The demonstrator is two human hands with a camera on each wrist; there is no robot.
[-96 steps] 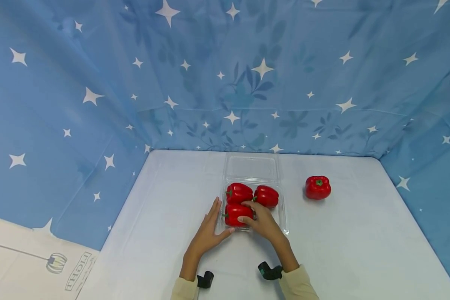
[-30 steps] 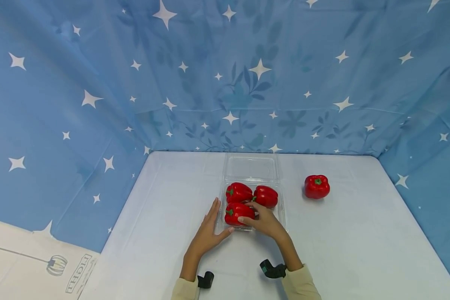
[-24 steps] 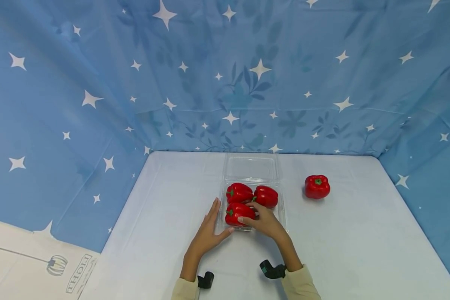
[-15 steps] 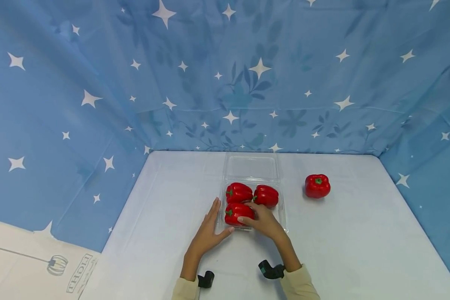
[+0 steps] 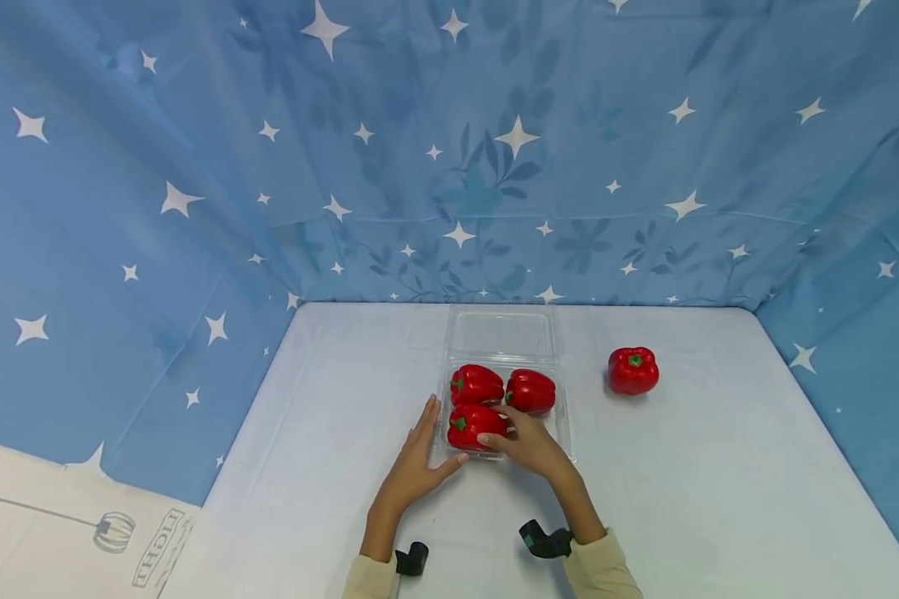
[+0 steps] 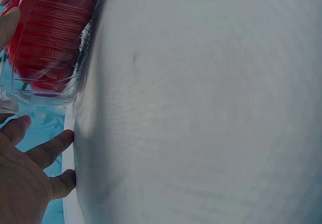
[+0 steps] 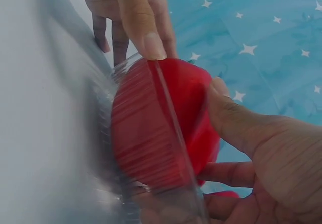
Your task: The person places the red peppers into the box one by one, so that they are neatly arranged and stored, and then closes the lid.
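A clear plastic clamshell box (image 5: 565, 424) lies with its lid (image 5: 502, 333) folded back. Three red bell peppers sit inside: a back left pepper (image 5: 476, 384), a back right pepper (image 5: 530, 391) and a front left pepper (image 5: 475, 428). My right hand (image 5: 530, 441) grips the front left pepper by its right end, thumb on the near side. Along the box's left side my left hand (image 5: 412, 467) lies with straight fingers, its thumb touching the front rim. In the right wrist view, the gripped pepper (image 7: 193, 113) shows above the box rim between thumb and fingers.
Another red bell pepper (image 5: 633, 371) stands on the white table (image 5: 689, 482), right of the box. A blue star-patterned curtain (image 5: 389, 166) rises along the table's back and sides. Each wrist carries a black camera, such as the right one (image 5: 545, 541).
The front left pepper has turned slightly in the right hand; its green stem now faces more upward. The left hand and the other peppers have stayed in place.
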